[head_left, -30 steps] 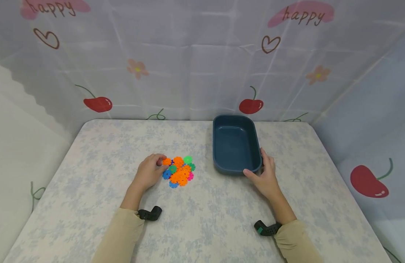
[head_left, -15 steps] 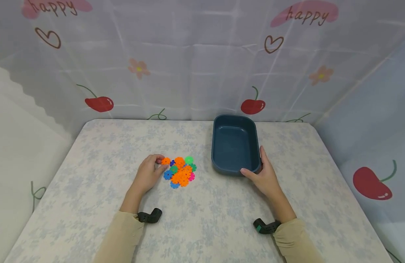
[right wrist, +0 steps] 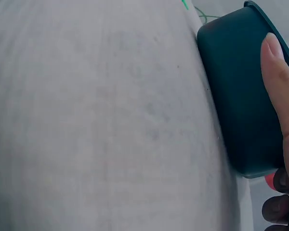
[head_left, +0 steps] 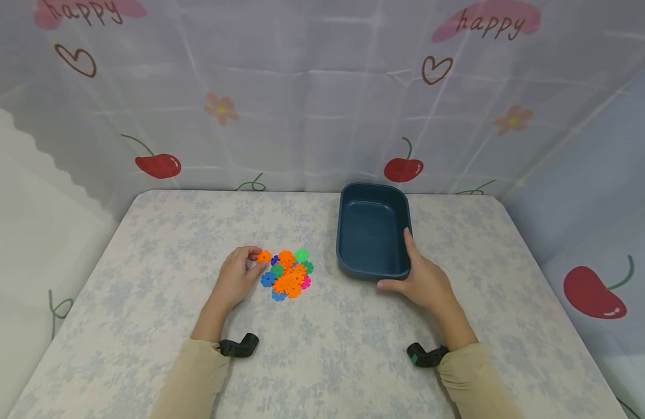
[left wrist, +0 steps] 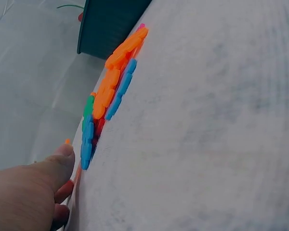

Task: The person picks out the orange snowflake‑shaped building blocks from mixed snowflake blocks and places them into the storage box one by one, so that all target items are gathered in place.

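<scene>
A small pile of plastic snowflake building discs point(head_left: 289, 280), mostly orange with some blue, green and pink, lies left of the table's middle. At the pile's upper left, my left hand point(head_left: 237, 274) pinches an orange snowflake disc point(head_left: 264, 256) between thumb and forefinger. From the left wrist, only a sliver of orange shows past the thumb point(left wrist: 62, 156). My right hand point(head_left: 426, 283) is at the near right corner of a dark blue rectangular bin point(head_left: 374, 233). Its thumb point(right wrist: 279, 82) lies along the bin's outer wall, and the straight forefinger reaches up the right side.
A pale, blue-patterned cloth covers the table point(head_left: 332, 349). Behind it hangs a white curtain point(head_left: 312, 134) printed with cherries and hearts. Each wrist wears a black camera mount, the left mount point(head_left: 239, 345) and the right mount point(head_left: 426, 355).
My right thumb has slid down off the bin's near rim and the hand has turned slightly around the corner. My left hand keeps its pinch on the orange disc, nearly still.
</scene>
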Demonstrator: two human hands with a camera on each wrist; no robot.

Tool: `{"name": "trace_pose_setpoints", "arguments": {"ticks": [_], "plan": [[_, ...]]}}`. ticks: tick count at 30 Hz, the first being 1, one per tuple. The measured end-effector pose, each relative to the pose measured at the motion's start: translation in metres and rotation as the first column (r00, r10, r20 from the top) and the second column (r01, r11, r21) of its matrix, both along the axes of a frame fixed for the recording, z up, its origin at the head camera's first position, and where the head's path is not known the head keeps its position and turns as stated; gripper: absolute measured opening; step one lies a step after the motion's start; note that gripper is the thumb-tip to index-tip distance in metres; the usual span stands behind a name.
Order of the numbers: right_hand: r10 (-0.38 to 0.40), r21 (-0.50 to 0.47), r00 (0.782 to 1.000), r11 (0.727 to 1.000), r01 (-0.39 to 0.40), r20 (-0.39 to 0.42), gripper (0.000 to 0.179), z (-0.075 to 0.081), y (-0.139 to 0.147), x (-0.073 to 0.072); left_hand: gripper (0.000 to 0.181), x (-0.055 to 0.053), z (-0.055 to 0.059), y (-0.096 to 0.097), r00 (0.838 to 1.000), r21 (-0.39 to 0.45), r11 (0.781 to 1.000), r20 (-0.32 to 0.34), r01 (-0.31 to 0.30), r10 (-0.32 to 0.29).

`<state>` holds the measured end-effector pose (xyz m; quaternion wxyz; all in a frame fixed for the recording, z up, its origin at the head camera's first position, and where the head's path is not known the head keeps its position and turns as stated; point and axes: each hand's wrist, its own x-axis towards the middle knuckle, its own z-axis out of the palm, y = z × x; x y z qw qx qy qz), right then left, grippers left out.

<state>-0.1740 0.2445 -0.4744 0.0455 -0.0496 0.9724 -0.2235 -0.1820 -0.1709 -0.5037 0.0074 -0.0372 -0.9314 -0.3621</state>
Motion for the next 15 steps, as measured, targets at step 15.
{"name": "trace_pose_setpoints", "arguments": {"ticks": [15], "plan": [[-0.022, 0.007, 0.998, 1.000, 0.022, -0.063, 0.135, -0.0026, 0.0064, 0.0036, 0.036, 0.0002, -0.0023, -0.0007, 1.000, 0.002, 1.000, 0.002, -0.010, 0.010]]}}
